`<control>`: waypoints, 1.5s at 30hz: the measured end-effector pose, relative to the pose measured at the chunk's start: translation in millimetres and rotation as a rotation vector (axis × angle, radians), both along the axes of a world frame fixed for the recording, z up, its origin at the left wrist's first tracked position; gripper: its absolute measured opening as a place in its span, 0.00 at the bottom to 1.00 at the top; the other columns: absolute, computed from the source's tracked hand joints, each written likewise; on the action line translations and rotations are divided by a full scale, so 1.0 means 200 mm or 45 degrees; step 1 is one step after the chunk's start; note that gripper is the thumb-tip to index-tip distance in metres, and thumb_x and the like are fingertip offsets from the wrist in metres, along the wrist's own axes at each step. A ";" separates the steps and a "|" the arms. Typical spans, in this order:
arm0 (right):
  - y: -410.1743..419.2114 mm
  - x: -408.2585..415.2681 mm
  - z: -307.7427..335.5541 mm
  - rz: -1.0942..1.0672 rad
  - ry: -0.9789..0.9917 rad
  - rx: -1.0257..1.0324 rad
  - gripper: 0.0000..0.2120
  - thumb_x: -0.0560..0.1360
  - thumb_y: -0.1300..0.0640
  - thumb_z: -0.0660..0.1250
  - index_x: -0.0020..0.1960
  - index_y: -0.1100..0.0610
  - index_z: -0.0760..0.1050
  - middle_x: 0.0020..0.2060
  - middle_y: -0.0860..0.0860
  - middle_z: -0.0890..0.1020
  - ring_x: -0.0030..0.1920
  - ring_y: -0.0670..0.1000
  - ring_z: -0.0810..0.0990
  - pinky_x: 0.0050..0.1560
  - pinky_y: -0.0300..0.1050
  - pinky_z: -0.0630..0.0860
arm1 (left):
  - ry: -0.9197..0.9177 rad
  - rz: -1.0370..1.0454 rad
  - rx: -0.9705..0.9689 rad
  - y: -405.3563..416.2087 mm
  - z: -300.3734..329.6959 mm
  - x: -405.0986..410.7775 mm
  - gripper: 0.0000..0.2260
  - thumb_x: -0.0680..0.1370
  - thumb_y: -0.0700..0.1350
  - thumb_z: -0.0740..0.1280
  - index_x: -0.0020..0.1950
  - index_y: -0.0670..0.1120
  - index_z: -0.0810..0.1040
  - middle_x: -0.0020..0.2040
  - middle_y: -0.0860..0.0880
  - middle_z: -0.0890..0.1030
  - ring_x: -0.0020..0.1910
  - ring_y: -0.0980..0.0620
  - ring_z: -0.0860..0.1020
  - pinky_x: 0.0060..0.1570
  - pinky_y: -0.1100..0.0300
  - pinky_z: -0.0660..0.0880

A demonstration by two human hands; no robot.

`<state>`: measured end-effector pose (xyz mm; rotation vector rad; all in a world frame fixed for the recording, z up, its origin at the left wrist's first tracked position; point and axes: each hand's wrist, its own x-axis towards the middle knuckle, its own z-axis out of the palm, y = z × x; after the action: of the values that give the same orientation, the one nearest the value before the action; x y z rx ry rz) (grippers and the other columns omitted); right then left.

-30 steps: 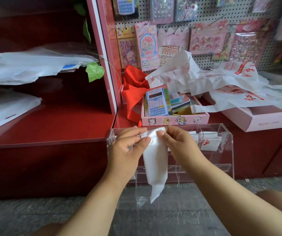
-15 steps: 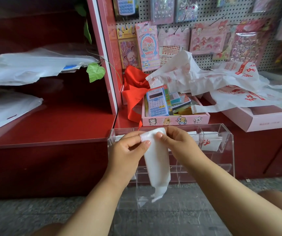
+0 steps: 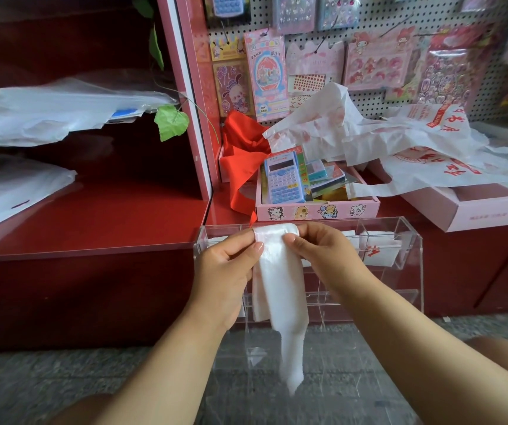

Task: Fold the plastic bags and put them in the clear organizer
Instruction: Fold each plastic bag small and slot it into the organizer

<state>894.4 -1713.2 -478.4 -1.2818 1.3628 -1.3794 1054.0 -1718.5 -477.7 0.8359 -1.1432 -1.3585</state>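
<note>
The left hand (image 3: 228,265) pinches the top left edge of the white plastic bag (image 3: 280,289), folded into a long strip hanging in front of the clear organizer (image 3: 406,237); the right hand (image 3: 323,253) pinches the top right edge; the loose tail could unfurl if either pinch slackens; unfolded bags (image 3: 415,148) wait at the right.

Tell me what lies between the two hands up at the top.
In the head view, the folded top of the white plastic bag spans between the left hand and right hand; both pinch it.
</note>
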 end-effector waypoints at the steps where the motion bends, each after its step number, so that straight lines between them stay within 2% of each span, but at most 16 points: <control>1: 0.00 0.01 0.00 -0.010 -0.010 -0.017 0.11 0.76 0.56 0.70 0.40 0.63 0.77 0.38 0.60 0.80 0.40 0.53 0.76 0.49 0.59 0.76 | 0.016 -0.013 0.013 0.01 0.00 -0.01 0.11 0.78 0.30 0.64 0.57 0.38 0.81 0.53 0.39 0.84 0.57 0.39 0.81 0.58 0.49 0.79; 4: 0.01 0.02 -0.01 -0.052 -0.010 -0.040 0.12 0.76 0.56 0.70 0.42 0.66 0.77 0.42 0.66 0.81 0.39 0.54 0.76 0.49 0.64 0.77 | 0.025 -0.028 0.028 0.02 0.00 -0.03 0.12 0.78 0.30 0.62 0.58 0.38 0.81 0.54 0.40 0.84 0.58 0.40 0.81 0.61 0.47 0.77; 10: 0.01 0.04 -0.02 -0.147 0.043 -0.105 0.10 0.75 0.56 0.71 0.42 0.63 0.78 0.41 0.62 0.82 0.38 0.52 0.76 0.45 0.61 0.78 | 0.028 0.055 0.035 0.03 -0.01 -0.05 0.14 0.78 0.29 0.62 0.56 0.41 0.82 0.54 0.42 0.84 0.60 0.40 0.79 0.65 0.42 0.73; 13: 0.01 0.05 -0.02 -0.108 -0.036 -0.132 0.06 0.74 0.60 0.73 0.47 0.58 0.76 0.43 0.62 0.83 0.41 0.53 0.80 0.49 0.60 0.79 | 0.009 0.127 0.060 0.02 -0.03 -0.05 0.14 0.78 0.29 0.62 0.60 0.39 0.81 0.55 0.40 0.84 0.62 0.37 0.78 0.65 0.38 0.71; 16: 0.01 0.04 -0.03 0.110 -0.214 0.041 0.16 0.71 0.61 0.75 0.55 0.57 0.74 0.48 0.57 0.85 0.49 0.56 0.84 0.55 0.58 0.80 | 0.015 0.152 0.075 0.00 -0.01 -0.03 0.15 0.78 0.29 0.62 0.57 0.42 0.82 0.55 0.38 0.83 0.61 0.34 0.77 0.63 0.35 0.72; 19: 0.02 0.02 -0.06 0.320 -0.125 0.205 0.10 0.72 0.59 0.74 0.52 0.61 0.80 0.48 0.56 0.86 0.50 0.58 0.84 0.58 0.58 0.78 | 0.031 0.150 0.085 -0.01 0.01 -0.01 0.14 0.79 0.29 0.61 0.59 0.40 0.81 0.54 0.39 0.84 0.58 0.35 0.80 0.60 0.38 0.75; 21: 0.02 0.02 -0.07 0.306 -0.117 0.196 0.08 0.72 0.60 0.73 0.49 0.63 0.82 0.47 0.58 0.86 0.51 0.60 0.84 0.59 0.60 0.77 | 0.023 0.141 0.065 -0.01 0.01 0.00 0.14 0.78 0.28 0.61 0.58 0.40 0.79 0.54 0.39 0.84 0.55 0.38 0.81 0.59 0.40 0.76; 24: 0.02 0.02 -0.05 0.275 -0.129 0.139 0.11 0.74 0.60 0.71 0.52 0.67 0.80 0.48 0.60 0.85 0.52 0.62 0.83 0.58 0.59 0.78 | -0.028 0.116 0.119 0.00 0.00 -0.01 0.14 0.76 0.30 0.67 0.59 0.39 0.74 0.54 0.37 0.83 0.51 0.40 0.82 0.56 0.43 0.77; 26: 0.02 0.00 -0.04 0.254 -0.133 0.112 0.10 0.74 0.61 0.70 0.51 0.68 0.80 0.47 0.59 0.85 0.51 0.61 0.84 0.56 0.55 0.80 | -0.209 0.012 0.179 0.02 -0.02 -0.01 0.15 0.74 0.34 0.71 0.60 0.40 0.77 0.51 0.41 0.85 0.50 0.44 0.84 0.52 0.49 0.79; 28: 0.02 -0.01 -0.03 0.216 -0.153 0.096 0.09 0.74 0.62 0.70 0.49 0.68 0.80 0.46 0.60 0.85 0.47 0.58 0.84 0.52 0.52 0.81 | -0.449 -0.083 0.167 0.04 -0.04 0.00 0.09 0.75 0.36 0.72 0.55 0.41 0.81 0.46 0.46 0.86 0.47 0.47 0.85 0.48 0.54 0.81; 31: 0.02 0.00 -0.02 0.152 -0.177 0.102 0.07 0.74 0.60 0.71 0.45 0.65 0.79 0.42 0.58 0.85 0.42 0.54 0.82 0.49 0.49 0.81 | -0.540 -0.045 0.119 0.05 -0.04 0.01 0.05 0.75 0.37 0.72 0.50 0.43 0.84 0.44 0.48 0.87 0.44 0.49 0.85 0.45 0.57 0.82; 34: 0.03 -0.01 -0.01 0.048 -0.014 0.137 0.08 0.74 0.54 0.72 0.43 0.59 0.79 0.28 0.46 0.78 0.30 0.45 0.73 0.33 0.36 0.73 | -0.427 0.074 0.133 0.03 -0.03 0.02 0.05 0.76 0.36 0.71 0.48 0.44 0.83 0.43 0.49 0.87 0.43 0.51 0.85 0.44 0.60 0.81; 35: 0.03 -0.01 -0.01 0.033 0.034 0.163 0.09 0.74 0.52 0.72 0.44 0.58 0.79 0.26 0.44 0.76 0.28 0.43 0.70 0.31 0.35 0.69 | -0.396 0.115 0.148 0.02 -0.02 0.03 0.05 0.76 0.36 0.71 0.48 0.45 0.84 0.43 0.48 0.87 0.44 0.50 0.85 0.45 0.59 0.81; 39: 0.06 -0.01 -0.02 0.216 0.216 0.251 0.15 0.67 0.54 0.78 0.50 0.54 0.78 0.26 0.43 0.74 0.26 0.40 0.71 0.31 0.34 0.69 | -0.289 0.245 0.199 -0.02 -0.02 0.06 0.03 0.75 0.38 0.72 0.45 0.45 0.84 0.44 0.44 0.86 0.45 0.45 0.83 0.51 0.49 0.79; 42: 0.07 0.03 -0.06 0.210 0.462 0.244 0.16 0.65 0.54 0.80 0.47 0.53 0.77 0.24 0.44 0.71 0.23 0.40 0.67 0.27 0.34 0.65 | -0.200 0.295 0.204 -0.02 -0.01 0.07 0.04 0.75 0.39 0.72 0.43 0.47 0.84 0.43 0.46 0.86 0.43 0.48 0.81 0.44 0.55 0.77; 45: 0.08 0.07 -0.11 0.131 0.563 0.164 0.12 0.67 0.51 0.79 0.42 0.56 0.79 0.20 0.40 0.71 0.22 0.40 0.67 0.27 0.33 0.63 | -0.128 0.299 0.213 -0.02 0.00 0.07 0.05 0.75 0.38 0.71 0.44 0.47 0.83 0.41 0.48 0.86 0.41 0.50 0.81 0.39 0.60 0.76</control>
<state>909.2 -1696.7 -499.5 -1.6062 1.6200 -0.9529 1067.0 -1721.9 -477.6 1.1343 -0.9815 -1.2389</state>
